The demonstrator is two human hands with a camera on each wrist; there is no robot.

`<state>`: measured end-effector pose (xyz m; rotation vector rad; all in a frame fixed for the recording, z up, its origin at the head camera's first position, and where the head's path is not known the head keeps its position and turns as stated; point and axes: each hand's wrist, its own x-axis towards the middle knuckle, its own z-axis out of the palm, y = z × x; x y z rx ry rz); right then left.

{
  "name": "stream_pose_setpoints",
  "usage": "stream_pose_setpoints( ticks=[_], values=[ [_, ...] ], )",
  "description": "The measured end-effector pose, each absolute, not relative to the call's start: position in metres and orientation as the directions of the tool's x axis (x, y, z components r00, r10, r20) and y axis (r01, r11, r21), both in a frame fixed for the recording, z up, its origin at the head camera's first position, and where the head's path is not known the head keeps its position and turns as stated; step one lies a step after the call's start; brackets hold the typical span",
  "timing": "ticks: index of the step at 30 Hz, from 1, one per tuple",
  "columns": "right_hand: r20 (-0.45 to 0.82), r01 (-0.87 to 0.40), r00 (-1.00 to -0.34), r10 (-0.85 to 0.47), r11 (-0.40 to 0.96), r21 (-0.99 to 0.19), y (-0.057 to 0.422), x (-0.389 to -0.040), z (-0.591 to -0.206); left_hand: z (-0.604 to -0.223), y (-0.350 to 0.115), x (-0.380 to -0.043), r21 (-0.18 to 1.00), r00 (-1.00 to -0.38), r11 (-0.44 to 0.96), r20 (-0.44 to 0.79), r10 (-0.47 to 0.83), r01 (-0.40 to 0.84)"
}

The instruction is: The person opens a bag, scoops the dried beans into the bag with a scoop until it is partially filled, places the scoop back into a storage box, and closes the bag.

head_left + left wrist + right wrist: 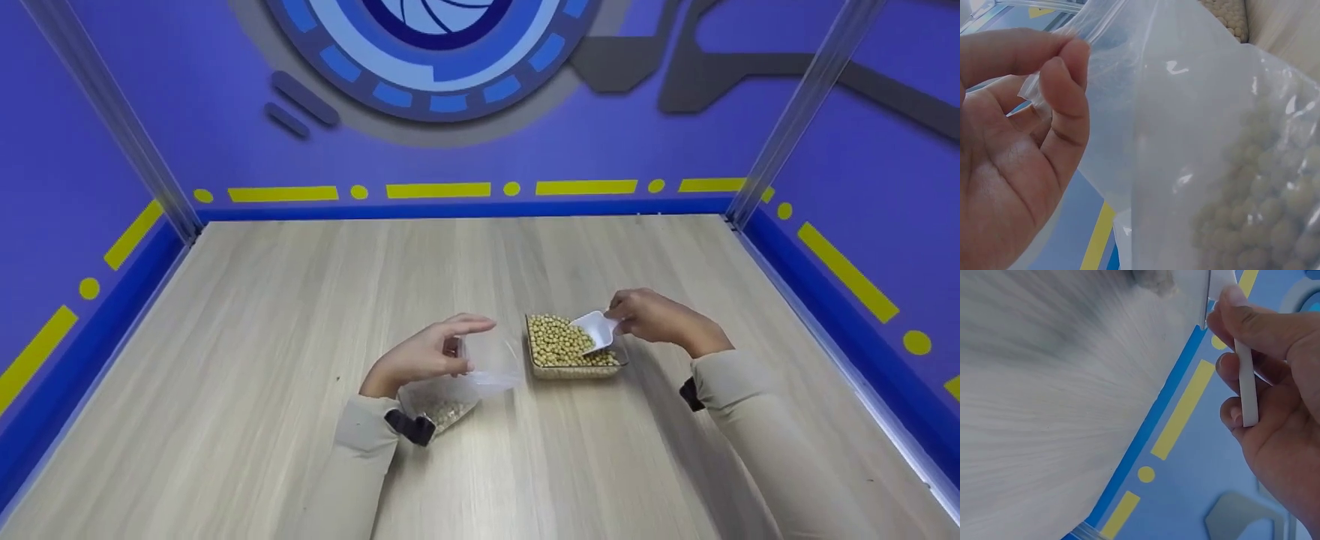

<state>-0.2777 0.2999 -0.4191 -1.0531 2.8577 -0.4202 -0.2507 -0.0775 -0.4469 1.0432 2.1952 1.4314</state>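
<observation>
My right hand (pixel 651 318) grips the white handle (pixel 1248 385) of a small scoop (pixel 598 330). The scoop's blade dips into pale yellow-green round beans (pixel 556 341) in a clear rectangular container (pixel 577 373). To the left of it, my left hand (pixel 424 351) pinches the edge of a clear zip bag (pixel 491 360) between thumb and fingertip. In the left wrist view the bag's mouth spreads from the pinch, and beans (pixel 1275 225) lie at the bag's lower end. Part of the bag is hidden behind the left wrist.
Container and bag are on a light wood-grain table (pixel 262 337). Blue panels (pixel 450 161) with yellow marks rise at its back and both sides, joined by metal corner posts (pixel 810 105). Each wrist wears a black strap (pixel 411 427).
</observation>
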Motion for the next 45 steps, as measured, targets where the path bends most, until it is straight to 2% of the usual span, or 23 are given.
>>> stream_pose_setpoints(
  ticks=[9,19,30,40,45],
  values=[
    [-0.031,-0.544,-0.802,-0.597,0.749,-0.378,0.298,-0.28,-0.43,-0.446,-0.077,-0.252,0.885,-0.669,0.233,0.112,0.735,0.404],
    [-0.065,-0.503,-0.802,-0.594,0.729,-0.464,0.294,-0.283,-0.434,-0.447,-0.078,-0.25,0.896,-0.682,0.228,0.106,0.724,0.382],
    [-0.147,-0.424,-0.815,-0.561,0.75,-0.508,0.29,-0.283,-0.437,-0.447,-0.079,-0.251,0.904,-0.672,0.224,0.089,0.736,0.365],
    [-0.143,-0.415,-0.82,-0.555,0.747,-0.519,0.289,-0.283,-0.441,-0.447,-0.078,-0.251,0.914,-0.676,0.219,0.076,0.733,0.34],
    [-0.134,-0.426,-0.819,-0.558,0.748,-0.509,0.29,-0.281,-0.441,-0.447,-0.077,-0.251,0.887,-0.678,0.253,0.088,0.73,0.387]
  ],
)
